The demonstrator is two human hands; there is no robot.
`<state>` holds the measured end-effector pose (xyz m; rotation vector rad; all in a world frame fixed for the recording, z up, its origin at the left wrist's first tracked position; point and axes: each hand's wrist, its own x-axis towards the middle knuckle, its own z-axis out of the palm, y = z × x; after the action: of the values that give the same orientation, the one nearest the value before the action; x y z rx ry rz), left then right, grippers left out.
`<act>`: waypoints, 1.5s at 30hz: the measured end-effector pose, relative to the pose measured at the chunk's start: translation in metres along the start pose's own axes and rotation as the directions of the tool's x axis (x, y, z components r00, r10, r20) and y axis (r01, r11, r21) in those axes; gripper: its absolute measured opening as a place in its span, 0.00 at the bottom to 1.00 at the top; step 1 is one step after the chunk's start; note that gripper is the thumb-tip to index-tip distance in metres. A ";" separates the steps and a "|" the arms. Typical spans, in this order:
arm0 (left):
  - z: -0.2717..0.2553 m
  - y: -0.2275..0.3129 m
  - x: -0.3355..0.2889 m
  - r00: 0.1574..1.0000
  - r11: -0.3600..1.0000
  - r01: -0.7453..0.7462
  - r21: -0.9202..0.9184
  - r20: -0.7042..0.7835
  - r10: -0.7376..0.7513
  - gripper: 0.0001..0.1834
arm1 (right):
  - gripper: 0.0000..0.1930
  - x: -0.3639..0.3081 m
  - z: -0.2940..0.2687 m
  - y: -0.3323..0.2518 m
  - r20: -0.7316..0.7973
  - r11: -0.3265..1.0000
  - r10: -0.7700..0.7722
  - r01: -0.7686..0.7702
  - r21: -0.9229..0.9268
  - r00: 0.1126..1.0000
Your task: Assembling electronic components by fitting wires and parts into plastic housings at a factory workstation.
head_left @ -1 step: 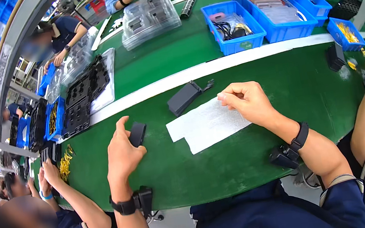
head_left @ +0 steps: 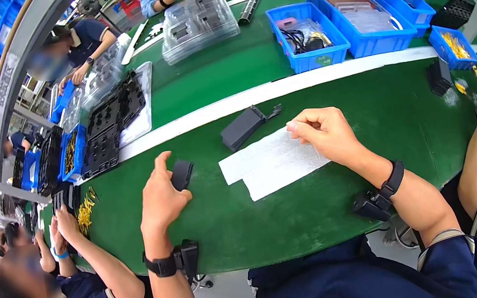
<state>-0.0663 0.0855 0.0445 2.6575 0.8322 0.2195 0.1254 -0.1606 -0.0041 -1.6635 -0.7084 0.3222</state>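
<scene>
Left hand [head_left: 158,194] over the green table [head_left: 233,232], thumb and index finger spread wide, and the small black block [head_left: 182,175] sits right at its inner side, in the mouth of that spread! Its long axis runs away from the body, leaning slightly right; whether hidden fingers grip it, can't tell. Across to the right hand [head_left: 327,134]: thumb and fingertips drawn together at the far edge of the white sheet [head_left: 267,166], hold unclear. Just beyond that sheet, nearer the right hand, the longer black box [head_left: 243,129] slants away rightward.
</scene>
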 end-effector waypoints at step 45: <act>0.067 0.068 0.040 0.925 0.868 -0.380 -0.320 -0.165 0.343 0.27 | 0.09 -0.003 0.004 -0.003 0.139 0.980 0.022 0.006 -0.199 0.990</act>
<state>0.0182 0.0376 0.0090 2.4517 0.2730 0.5486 0.1202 -0.1595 -0.0029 -1.8462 -0.8628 0.3877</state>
